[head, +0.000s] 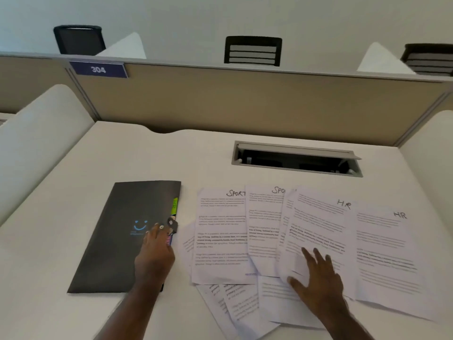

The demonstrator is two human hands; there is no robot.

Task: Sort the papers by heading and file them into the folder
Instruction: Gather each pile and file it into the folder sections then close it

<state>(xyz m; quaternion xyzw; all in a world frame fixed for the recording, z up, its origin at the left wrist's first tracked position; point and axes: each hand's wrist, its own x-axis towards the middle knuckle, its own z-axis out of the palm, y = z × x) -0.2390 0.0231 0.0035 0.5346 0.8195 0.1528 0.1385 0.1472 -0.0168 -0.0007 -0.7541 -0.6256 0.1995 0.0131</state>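
A dark grey folder with a blue smiley lies shut on the desk at the left, coloured tabs along its right edge. My left hand rests on its right edge by the clasp, fingers extended. Right of it several printed sheets are fanned out: two headed SPORT and two headed HR. More sheets stick out below them. My right hand lies flat with spread fingers on the lower part of the left HR sheet, whose bottom edge curls up.
The white desk has a cable hatch with its lid up behind the papers. A beige partition with a 304 label closes the back. White side screens stand left and right. Chairs show beyond the partition.
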